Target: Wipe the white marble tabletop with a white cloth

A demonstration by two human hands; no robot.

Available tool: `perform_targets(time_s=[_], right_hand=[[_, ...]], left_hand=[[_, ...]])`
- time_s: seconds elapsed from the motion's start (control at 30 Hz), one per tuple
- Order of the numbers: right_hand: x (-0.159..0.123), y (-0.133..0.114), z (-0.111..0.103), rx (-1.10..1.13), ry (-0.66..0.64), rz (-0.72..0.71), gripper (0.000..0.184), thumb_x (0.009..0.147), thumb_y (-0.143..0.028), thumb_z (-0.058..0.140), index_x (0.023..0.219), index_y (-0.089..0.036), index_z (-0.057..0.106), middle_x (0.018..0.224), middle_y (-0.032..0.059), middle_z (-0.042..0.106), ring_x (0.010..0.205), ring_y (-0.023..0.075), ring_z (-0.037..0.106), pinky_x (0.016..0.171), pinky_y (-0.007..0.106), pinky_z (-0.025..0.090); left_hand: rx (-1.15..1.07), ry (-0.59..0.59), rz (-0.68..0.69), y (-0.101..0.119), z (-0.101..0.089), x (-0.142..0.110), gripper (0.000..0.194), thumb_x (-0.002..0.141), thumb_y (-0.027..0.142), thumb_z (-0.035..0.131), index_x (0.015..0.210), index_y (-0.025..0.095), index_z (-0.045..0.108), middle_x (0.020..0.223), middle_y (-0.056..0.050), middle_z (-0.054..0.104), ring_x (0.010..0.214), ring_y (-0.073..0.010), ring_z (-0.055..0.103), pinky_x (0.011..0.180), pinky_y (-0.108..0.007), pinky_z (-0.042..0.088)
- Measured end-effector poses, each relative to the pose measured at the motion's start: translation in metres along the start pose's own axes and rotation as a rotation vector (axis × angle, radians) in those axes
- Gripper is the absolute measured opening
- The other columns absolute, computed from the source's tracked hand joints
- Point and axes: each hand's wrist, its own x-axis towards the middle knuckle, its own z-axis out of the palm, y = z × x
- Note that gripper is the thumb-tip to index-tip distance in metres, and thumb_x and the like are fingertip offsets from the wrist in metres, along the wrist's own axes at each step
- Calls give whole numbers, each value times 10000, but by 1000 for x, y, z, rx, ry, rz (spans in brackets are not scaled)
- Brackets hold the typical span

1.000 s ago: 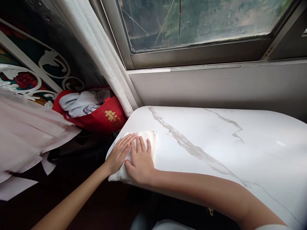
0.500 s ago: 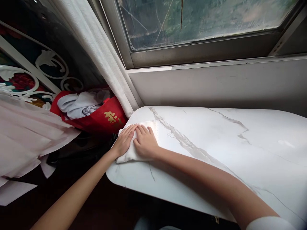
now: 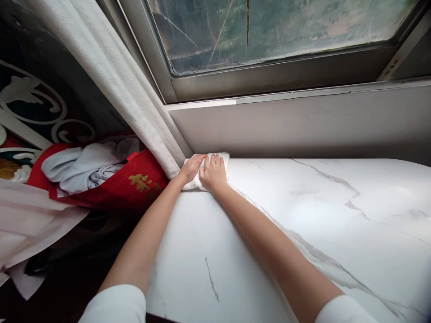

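A folded white cloth (image 3: pixel 196 184) with a scalloped edge lies on the far left corner of the white marble-patterned tabletop (image 3: pixel 313 211). My left hand (image 3: pixel 191 169) presses on its left part, fingers stretched out toward the far edge. Beside it, my right hand (image 3: pixel 213 172) lies flat on the cloth, its fingers slightly spread. The two hands nearly touch at the fingertips. Both palms face down, so their undersides are hidden.
Along the far edge runs a pale wall below a metal-framed window (image 3: pixel 269 76). A light curtain (image 3: pixel 134 98) hangs at the corner. Left of the table is a red bag (image 3: pixel 111 190) holding grey-white fabric (image 3: pixel 84 163); pale pink fabric (image 3: pixel 30 220) hangs nearer.
Both hands and the cloth have slid away from me to the table's far left corner, next to the curtain. The view has shifted, showing more of the near tabletop.
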Motion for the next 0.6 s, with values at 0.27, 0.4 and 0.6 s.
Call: perform_targets(time_s=[0.27, 0.4, 0.6], right_hand=[[-12, -2, -7, -14, -40, -27, 522, 920, -241, 402, 1364, 31, 447, 1416, 271, 430, 1349, 344, 344, 1124, 473, 191], [-39, -12, -18, -5, -54, -62, 527, 928, -249, 403, 1374, 31, 433, 1425, 280, 412, 1361, 344, 324, 1129, 470, 184], [-107, -36, -47, 48, -131, -184, 563, 932, -267, 396, 1398, 48, 385, 1447, 304, 360, 1384, 360, 276, 1130, 523, 165]], left_hand=[[70, 1, 27, 0, 1, -14, 481, 962, 338, 198, 1241, 185, 558, 1377, -59, 533, 1310, -208, 421, 1136, -408, 276], [118, -12, 42, 10, -2, -47, 542, 964, 384, 157, 1296, 143, 511, 1396, -86, 508, 1323, -194, 409, 1145, -394, 270], [194, -11, -7, 42, -10, -132, 551, 971, 406, 143, 1352, 172, 465, 1435, -73, 473, 1360, -191, 364, 1150, -416, 262]])
